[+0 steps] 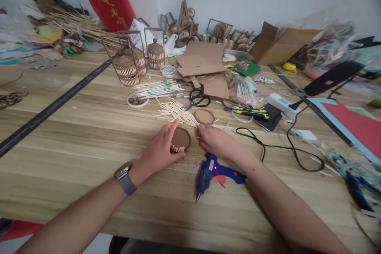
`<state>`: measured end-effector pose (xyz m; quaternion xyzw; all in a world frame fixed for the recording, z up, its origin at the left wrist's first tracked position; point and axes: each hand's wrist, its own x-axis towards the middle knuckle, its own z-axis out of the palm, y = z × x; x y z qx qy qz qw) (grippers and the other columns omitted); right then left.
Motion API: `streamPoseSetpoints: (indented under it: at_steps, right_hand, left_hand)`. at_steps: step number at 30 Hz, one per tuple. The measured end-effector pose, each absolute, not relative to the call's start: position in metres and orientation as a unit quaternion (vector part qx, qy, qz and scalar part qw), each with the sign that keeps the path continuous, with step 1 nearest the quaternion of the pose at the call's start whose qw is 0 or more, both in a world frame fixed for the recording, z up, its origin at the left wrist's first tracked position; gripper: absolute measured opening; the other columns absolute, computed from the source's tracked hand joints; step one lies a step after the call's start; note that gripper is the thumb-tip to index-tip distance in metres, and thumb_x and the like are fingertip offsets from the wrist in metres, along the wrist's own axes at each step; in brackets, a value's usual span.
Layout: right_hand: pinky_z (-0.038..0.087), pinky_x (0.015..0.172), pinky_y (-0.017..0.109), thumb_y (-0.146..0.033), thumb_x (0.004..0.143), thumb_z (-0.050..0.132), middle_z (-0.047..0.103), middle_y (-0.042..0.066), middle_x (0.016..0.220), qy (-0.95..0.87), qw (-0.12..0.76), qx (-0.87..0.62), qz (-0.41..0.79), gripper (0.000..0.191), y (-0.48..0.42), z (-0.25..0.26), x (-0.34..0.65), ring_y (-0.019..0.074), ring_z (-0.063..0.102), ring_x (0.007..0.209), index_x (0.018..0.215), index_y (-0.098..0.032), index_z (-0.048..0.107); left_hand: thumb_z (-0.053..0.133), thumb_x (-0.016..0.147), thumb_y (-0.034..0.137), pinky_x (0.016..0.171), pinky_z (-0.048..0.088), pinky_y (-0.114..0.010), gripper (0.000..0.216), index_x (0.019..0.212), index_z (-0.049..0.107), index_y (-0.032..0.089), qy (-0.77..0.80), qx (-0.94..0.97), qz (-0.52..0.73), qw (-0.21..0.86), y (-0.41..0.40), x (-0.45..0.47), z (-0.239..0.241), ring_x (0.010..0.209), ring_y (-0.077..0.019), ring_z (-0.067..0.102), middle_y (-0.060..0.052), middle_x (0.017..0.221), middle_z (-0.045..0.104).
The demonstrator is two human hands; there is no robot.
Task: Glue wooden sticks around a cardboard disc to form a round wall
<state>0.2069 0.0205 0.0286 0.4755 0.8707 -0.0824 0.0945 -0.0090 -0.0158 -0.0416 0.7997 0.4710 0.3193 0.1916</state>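
My left hand (162, 147) curves round the left side of a round cardboard base (181, 138), thumb at its near edge and fingers at the far side. Short wooden pieces (177, 149) stand in a row along the base's near rim. To the right, my right hand (212, 139) is closed in a pinch beside a pile of thin wooden sticks (175, 111); the tip of a small stick seems to show under its fingers. A second cardboard disc (204, 116) with a dark rim lies just beyond. Below my right hand rests a blue glue gun (210, 172), its red light lit.
Black scissors (200, 98), a bowl of brown balls (137, 100) and cardboard sheets (205, 63) lie beyond. Finished lantern-like baskets (126, 67) stand at the back left. On the right are yellow-black pliers-like tools (250, 112), a black cable (279, 147) and a power strip (282, 104).
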Motion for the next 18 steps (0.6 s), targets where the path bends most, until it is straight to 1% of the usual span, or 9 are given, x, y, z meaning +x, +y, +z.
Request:
streamPoseSetpoints:
  at_steps: [3,4,5,7,9,11,14,16,18]
  right_hand:
    - [0.043,0.077,0.027,-0.012,0.089,0.047,0.068,0.017,0.112,0.877,0.066,0.467,-0.089,0.031,0.022,0.029,0.212,0.0234,0.066,0.097,0.12,-0.008,0.052]
    - [0.043,0.078,0.026,-0.011,0.089,0.047,0.067,0.017,0.113,0.881,0.058,0.461,-0.09,0.031,0.022,0.029,0.214,0.0226,0.066,0.097,0.12,-0.009,0.053]
    - [0.043,0.078,0.026,-0.011,0.09,0.047,0.066,0.016,0.112,0.885,0.054,0.454,-0.09,0.028,0.023,0.029,0.215,0.0218,0.065,0.096,0.117,-0.01,0.055]
    - [0.042,0.077,0.026,-0.012,0.092,0.045,0.065,0.014,0.105,0.892,0.054,0.44,-0.087,0.019,0.026,0.029,0.217,0.0203,0.064,0.091,0.104,-0.011,0.059]
    - [0.04,0.074,0.025,-0.015,0.096,0.042,0.064,0.012,0.097,0.897,0.048,0.429,-0.092,0.019,0.029,0.029,0.219,0.0187,0.062,0.084,0.094,-0.012,0.061]
    - [0.039,0.07,0.025,-0.016,0.096,0.042,0.063,0.009,0.09,0.9,0.022,0.422,-0.11,0.02,0.03,0.03,0.221,0.0167,0.058,0.077,0.089,-0.014,0.06]
    - [0.036,0.065,0.023,-0.009,0.088,0.047,0.059,0.003,0.079,0.898,-0.029,0.406,-0.169,0.013,0.027,0.036,0.222,0.0138,0.052,0.069,0.084,-0.016,0.058]
    - [0.034,0.064,0.022,-0.004,0.08,0.049,0.057,0.0,0.075,0.897,-0.048,0.387,-0.208,0.016,0.024,0.039,0.22,0.0128,0.049,0.067,0.08,-0.017,0.057]
    - [0.034,0.064,0.022,-0.002,0.077,0.049,0.057,0.0,0.074,0.9,-0.05,0.372,-0.224,0.017,0.021,0.041,0.217,0.013,0.049,0.068,0.077,-0.017,0.057]
  left_hand:
    - [0.08,0.071,0.022,0.114,0.037,-0.055,0.11,0.154,0.009,0.029,0.467,0.8,0.323,0.193,-0.016,-0.009,-0.043,0.14,-0.0341,0.038,-0.015,0.149,0.039]
    - [0.08,0.071,0.022,0.114,0.037,-0.055,0.109,0.154,0.009,0.029,0.466,0.8,0.323,0.194,-0.016,-0.01,-0.043,0.14,-0.0342,0.038,-0.015,0.149,0.039]
    - [0.08,0.071,0.022,0.114,0.037,-0.055,0.109,0.154,0.009,0.029,0.465,0.801,0.323,0.195,-0.016,-0.01,-0.043,0.14,-0.0343,0.038,-0.016,0.15,0.039]
    - [0.079,0.072,0.022,0.113,0.037,-0.055,0.109,0.154,0.008,0.029,0.461,0.804,0.323,0.193,-0.015,-0.01,-0.043,0.14,-0.0344,0.038,-0.016,0.15,0.039]
    - [0.079,0.072,0.022,0.113,0.038,-0.056,0.109,0.154,0.007,0.03,0.46,0.806,0.321,0.188,-0.015,-0.01,-0.042,0.14,-0.0343,0.038,-0.016,0.149,0.039]
    - [0.08,0.072,0.023,0.113,0.038,-0.056,0.111,0.154,0.007,0.029,0.462,0.807,0.319,0.184,-0.016,-0.01,-0.042,0.14,-0.0345,0.039,-0.016,0.149,0.04]
    - [0.08,0.071,0.022,0.113,0.037,-0.056,0.11,0.154,0.008,0.029,0.464,0.806,0.319,0.183,-0.016,-0.009,-0.041,0.14,-0.0345,0.038,-0.016,0.149,0.039]
    - [0.08,0.072,0.022,0.113,0.037,-0.056,0.11,0.154,0.008,0.029,0.464,0.805,0.32,0.185,-0.016,-0.009,-0.041,0.14,-0.0342,0.038,-0.016,0.149,0.039]
    - [0.08,0.071,0.022,0.113,0.037,-0.056,0.11,0.154,0.008,0.029,0.466,0.804,0.319,0.185,-0.016,-0.009,-0.041,0.14,-0.0344,0.038,-0.016,0.149,0.04]
